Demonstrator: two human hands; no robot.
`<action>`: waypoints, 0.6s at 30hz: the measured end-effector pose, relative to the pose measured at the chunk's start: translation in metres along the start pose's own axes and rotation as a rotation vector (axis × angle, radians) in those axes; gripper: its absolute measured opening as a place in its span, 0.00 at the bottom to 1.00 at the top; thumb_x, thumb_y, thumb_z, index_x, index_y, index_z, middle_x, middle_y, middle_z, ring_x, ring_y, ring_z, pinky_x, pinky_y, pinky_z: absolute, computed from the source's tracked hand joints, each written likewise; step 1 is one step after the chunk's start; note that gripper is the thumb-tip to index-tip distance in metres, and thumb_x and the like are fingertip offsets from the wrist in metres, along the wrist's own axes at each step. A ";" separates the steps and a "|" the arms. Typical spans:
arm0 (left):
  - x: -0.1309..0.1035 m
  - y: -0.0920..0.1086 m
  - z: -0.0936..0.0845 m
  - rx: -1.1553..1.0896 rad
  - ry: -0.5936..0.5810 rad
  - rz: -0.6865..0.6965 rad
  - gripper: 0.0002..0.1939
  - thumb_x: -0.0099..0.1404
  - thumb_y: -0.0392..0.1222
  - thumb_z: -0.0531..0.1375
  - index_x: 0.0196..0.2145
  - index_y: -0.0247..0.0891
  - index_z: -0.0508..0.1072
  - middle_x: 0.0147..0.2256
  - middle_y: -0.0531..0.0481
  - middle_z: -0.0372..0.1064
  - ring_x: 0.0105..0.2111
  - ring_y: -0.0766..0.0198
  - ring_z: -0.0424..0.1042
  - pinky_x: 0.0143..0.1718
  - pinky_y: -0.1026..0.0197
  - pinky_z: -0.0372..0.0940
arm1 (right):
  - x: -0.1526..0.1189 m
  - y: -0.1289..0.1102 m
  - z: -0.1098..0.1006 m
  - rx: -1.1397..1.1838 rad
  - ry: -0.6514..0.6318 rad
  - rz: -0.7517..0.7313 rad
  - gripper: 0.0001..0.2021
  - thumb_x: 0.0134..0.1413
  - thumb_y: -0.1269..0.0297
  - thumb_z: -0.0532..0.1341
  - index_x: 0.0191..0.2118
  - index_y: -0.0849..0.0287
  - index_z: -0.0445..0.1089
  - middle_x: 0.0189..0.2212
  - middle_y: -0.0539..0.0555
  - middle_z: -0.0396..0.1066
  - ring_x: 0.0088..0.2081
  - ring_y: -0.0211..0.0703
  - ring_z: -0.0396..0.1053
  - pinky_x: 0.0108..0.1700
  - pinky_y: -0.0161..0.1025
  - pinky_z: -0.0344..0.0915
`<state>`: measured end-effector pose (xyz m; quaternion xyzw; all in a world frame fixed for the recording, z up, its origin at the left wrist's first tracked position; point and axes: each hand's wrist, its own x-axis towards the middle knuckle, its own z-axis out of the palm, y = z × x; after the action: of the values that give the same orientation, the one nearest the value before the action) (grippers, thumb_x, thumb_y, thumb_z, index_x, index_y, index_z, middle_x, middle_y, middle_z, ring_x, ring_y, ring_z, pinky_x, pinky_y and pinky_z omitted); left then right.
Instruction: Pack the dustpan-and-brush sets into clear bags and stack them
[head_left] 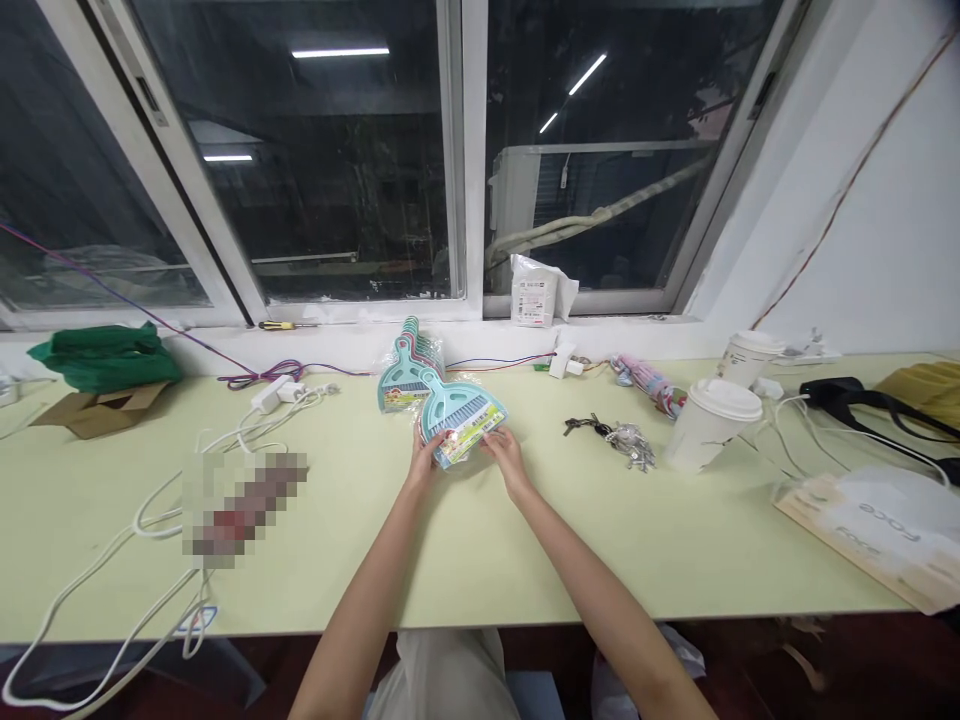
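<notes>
Surface (480,560): being shared with stacked dustpans (400,378).
Wrapped dustpan-and-brush set (459,408): being held before that stack.
Left hand (424,455), right hand (507,457): being closed on its edges.
Grip: ideally being kept light, even.

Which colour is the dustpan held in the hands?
The dustpan is light turquoise, best seen in the head view.

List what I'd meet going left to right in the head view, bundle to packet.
Green cloth bundle → screwdriver → stacked teal dustpans → held teal dustpan → bunch of keys → front lidded paper cup → printed packet.
</notes>
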<state>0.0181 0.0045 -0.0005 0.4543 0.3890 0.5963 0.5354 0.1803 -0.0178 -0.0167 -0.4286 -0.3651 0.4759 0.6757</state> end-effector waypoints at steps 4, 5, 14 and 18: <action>0.003 0.001 -0.006 0.006 -0.027 -0.087 0.29 0.57 0.50 0.61 0.56 0.45 0.63 0.51 0.44 0.69 0.44 0.56 0.73 0.35 0.58 0.70 | 0.006 -0.001 -0.011 0.097 0.021 0.067 0.22 0.35 0.57 0.70 0.33 0.52 0.57 0.29 0.48 0.75 0.33 0.44 0.75 0.41 0.46 0.74; 0.004 0.002 -0.009 0.013 0.013 -0.105 0.26 0.56 0.50 0.61 0.51 0.42 0.67 0.48 0.43 0.70 0.42 0.56 0.73 0.34 0.58 0.70 | 0.007 -0.002 -0.013 0.088 0.016 0.097 0.22 0.35 0.59 0.69 0.33 0.52 0.56 0.28 0.48 0.75 0.32 0.43 0.76 0.40 0.45 0.74; 0.015 0.026 -0.033 -0.093 0.475 0.072 0.09 0.53 0.42 0.59 0.30 0.33 0.69 0.34 0.44 0.72 0.32 0.60 0.74 0.36 0.55 0.71 | 0.001 -0.029 -0.015 0.041 -0.253 0.147 0.23 0.35 0.63 0.70 0.41 0.55 0.64 0.27 0.48 0.76 0.33 0.46 0.77 0.36 0.40 0.74; 0.054 0.082 -0.095 -0.011 0.729 0.308 0.02 0.55 0.33 0.53 0.27 0.35 0.60 0.25 0.50 0.65 0.30 0.61 0.73 0.36 0.49 0.72 | 0.009 -0.033 -0.025 0.091 -0.259 0.170 0.23 0.35 0.65 0.70 0.42 0.57 0.67 0.28 0.50 0.77 0.34 0.47 0.77 0.35 0.39 0.74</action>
<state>-0.0966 0.0503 0.0573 0.2630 0.4777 0.7940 0.2689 0.2159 -0.0208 0.0058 -0.3618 -0.3896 0.5986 0.5992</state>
